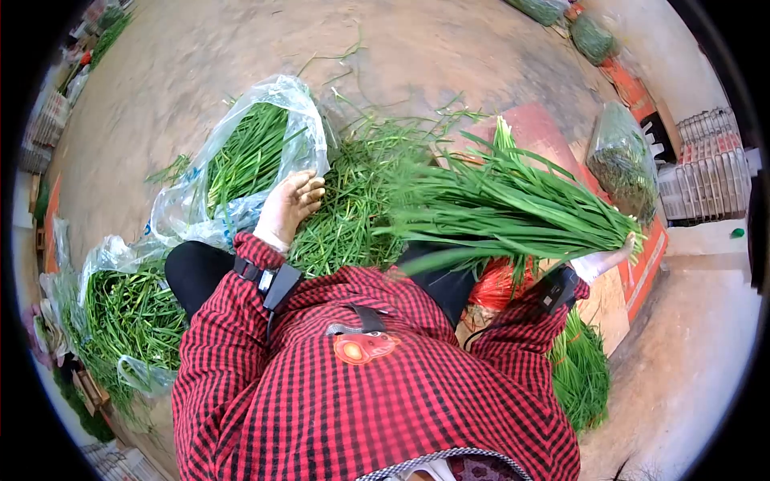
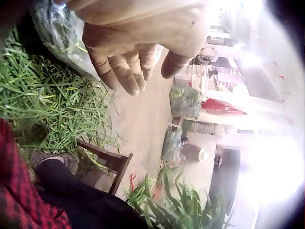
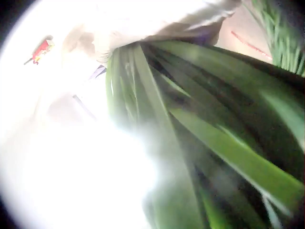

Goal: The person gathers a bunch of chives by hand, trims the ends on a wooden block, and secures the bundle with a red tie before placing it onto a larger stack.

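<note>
My right hand (image 1: 603,261) grips a bunch of garlic chives (image 1: 513,204) by its pale stem ends, out to the right. Long green leaves spread leftward from the grip, some blurred at the tips. The right wrist view shows these leaves (image 3: 205,129) large below the whitish hand (image 3: 162,21). My left hand (image 1: 290,207) hovers beside a clear plastic bag (image 1: 298,100), holding nothing, its gloved fingers (image 2: 125,74) loosely bent. Under and beside it lies a heap of loose chive leaves (image 1: 353,188).
Chives lie on a reddish board (image 1: 553,140) at the right. Red ties (image 1: 497,287) sit near my knee, with a tied chive bundle (image 1: 579,377) behind. More bagged greens (image 1: 132,317) stand at the left. A filled bag (image 1: 626,160) and stacked crates (image 1: 706,172) line the wall.
</note>
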Motion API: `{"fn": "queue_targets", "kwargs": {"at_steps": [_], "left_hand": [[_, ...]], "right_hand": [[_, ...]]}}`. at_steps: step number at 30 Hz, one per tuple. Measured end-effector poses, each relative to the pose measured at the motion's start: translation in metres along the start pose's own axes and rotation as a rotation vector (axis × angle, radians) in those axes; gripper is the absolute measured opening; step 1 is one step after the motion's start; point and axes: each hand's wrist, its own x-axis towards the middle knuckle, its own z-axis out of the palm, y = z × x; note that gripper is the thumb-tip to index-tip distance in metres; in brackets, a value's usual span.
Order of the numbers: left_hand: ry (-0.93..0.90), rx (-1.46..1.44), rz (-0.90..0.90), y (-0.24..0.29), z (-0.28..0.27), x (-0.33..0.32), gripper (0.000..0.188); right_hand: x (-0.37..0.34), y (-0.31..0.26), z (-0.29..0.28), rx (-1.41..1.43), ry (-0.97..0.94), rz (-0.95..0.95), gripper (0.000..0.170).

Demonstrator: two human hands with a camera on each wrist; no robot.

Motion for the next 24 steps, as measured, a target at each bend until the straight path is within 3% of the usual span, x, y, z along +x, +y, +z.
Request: {"fn": "queue_targets", "kwargs": {"at_steps": [1,5,8,10,12,16,18,20,23,24], "left_hand": [[-0.008,0.007,-0.011,-0.002,0.002,0.0,0.038],[-0.076,0.038,-0.036,-0.005,0.016,-0.003,0.037],[-0.129,0.116,-0.037,-0.006,0.024,0.002,0.037],[-0.151,0.134,-0.06,-0.003,0.028,0.006,0.036],[-0.161,0.149,-0.091,-0.003,0.028,0.015,0.035],[-0.221,0.29,-0.166,-0.008,0.059,0.044,0.037],[-0.269,0.405,-0.168,-0.017,0.09,0.067,0.036],[-0.307,0.609,-0.125,-0.027,0.135,0.088,0.041],[-0.48,0.71,-0.108,-0.046,0.202,0.122,0.044],[-0.518,0.686,-0.074,-0.052,0.226,0.13,0.048]], "right_hand": [[-0.004,0.005,0.0,-0.058,0.076,-0.068,0.047],[0.008,0.002,-0.052,-0.034,0.109,-0.006,0.05],[0.016,-0.024,-0.046,-0.166,0.105,-0.043,0.055],[0.017,-0.06,-0.007,-0.335,0.087,-0.019,0.061],[0.039,-0.091,0.004,-0.486,-0.082,-0.112,0.064],[0.076,-0.115,0.026,-0.619,-0.285,0.232,0.062],[0.102,-0.096,0.032,-0.834,-0.244,0.29,0.059],[0.133,-0.06,0.023,-1.026,-0.124,0.412,0.042],[0.174,0.035,-0.003,-1.183,-0.422,0.575,0.043],[0.175,0.068,-0.001,-1.259,-0.425,0.589,0.043]]}}
